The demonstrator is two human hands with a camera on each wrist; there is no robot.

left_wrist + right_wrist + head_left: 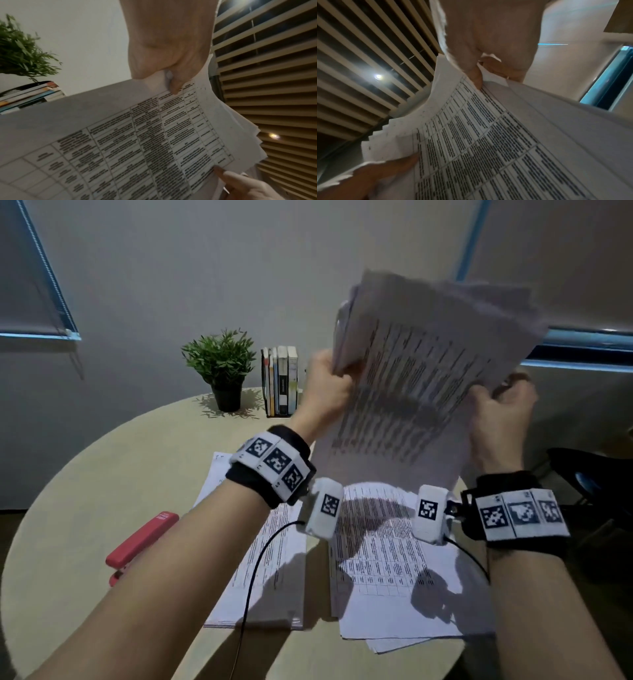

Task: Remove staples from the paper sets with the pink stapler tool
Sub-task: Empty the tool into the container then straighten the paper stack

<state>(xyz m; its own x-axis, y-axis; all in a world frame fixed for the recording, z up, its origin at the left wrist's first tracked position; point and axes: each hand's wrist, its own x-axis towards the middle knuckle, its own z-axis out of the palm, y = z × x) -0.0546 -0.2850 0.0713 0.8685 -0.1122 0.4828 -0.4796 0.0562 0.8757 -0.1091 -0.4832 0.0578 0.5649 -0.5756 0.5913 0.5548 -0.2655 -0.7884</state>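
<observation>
A set of printed paper sheets (421, 378) is held up in the air over the table, its pages fanned at the top. My left hand (325, 392) grips its left edge, thumb on the printed table side (173, 86). My right hand (503, 409) pinches the right edge of the same set (488, 128), thumb on the print (476, 77). The pink stapler tool (140, 542) lies on the table at the left, under my left forearm, with no hand on it. Two more paper sets (270, 570) (394, 570) lie flat on the table below my wrists.
The round beige table (102, 481) carries a potted green plant (222, 368) and a row of upright books (281, 381) at its far edge. A dark object (589, 474) sits off the table at the right. Slatted ceiling (274, 67) shows overhead.
</observation>
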